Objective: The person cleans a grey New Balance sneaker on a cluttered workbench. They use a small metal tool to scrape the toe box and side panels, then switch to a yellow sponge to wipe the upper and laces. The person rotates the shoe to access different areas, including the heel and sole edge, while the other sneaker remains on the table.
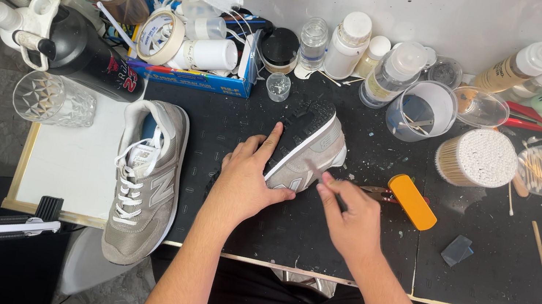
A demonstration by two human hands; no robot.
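**Shoe on its side, both hands at the sole edge**

Surface: table (314, 241) topped with a black mat, flecked with pale specks. A white board sits at its left end. White wall behind; grey floor to the left.

Back row, crowded: roll of masking tape (160, 36) leaning in a blue box, several clear and white bottles, a round tub of cotton swabs (478, 158), a clear cup of wooden sticks far right. A black bottle and a cut-glass tumbler (54, 99) stand at the left. An orange-handled brush (411, 201) lies just right of the hands.

A second grey sneaker (145, 182) rests upright on the board's right edge, laces up, toe overhanging the table's near edge.

The grey shoe (307, 147) being worked lies tilted on the mat's middle, black sole turned up and away.

Left hand (245, 183): palm over the shoe's near end, fingers wrapped on it, forefinger stretched along the sole edge.

Right hand (348, 221): fingers pinched together on a thin dark tool (339, 201), its tip at the shoe's side, just below the white midsole.
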